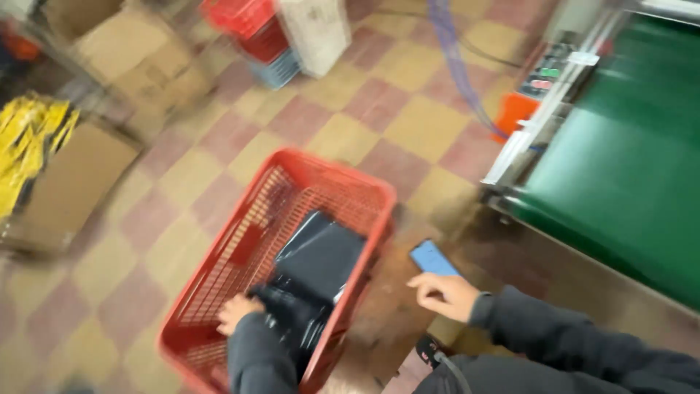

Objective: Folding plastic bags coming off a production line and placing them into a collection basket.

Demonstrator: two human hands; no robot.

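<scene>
A red plastic basket (343, 186) stands on the checkered floor below me. Inside it lie black plastic-wrapped packages (321, 255). My left hand (237, 312) reaches down into the basket and rests against the nearest black package; the blur keeps me from telling whether it grips it. My right hand (445, 294) hovers to the right of the basket, fingers loosely curled, holding nothing. Just beyond its fingertips lies a small blue flat object (433, 257) on a brown surface.
A green conveyor belt (627, 168) with a metal frame and a control panel (547, 71) runs along the right. Cardboard boxes (124, 55) and yellow packaging (25, 138) sit at the left. Stacked red and blue crates (255, 33) stand at the back.
</scene>
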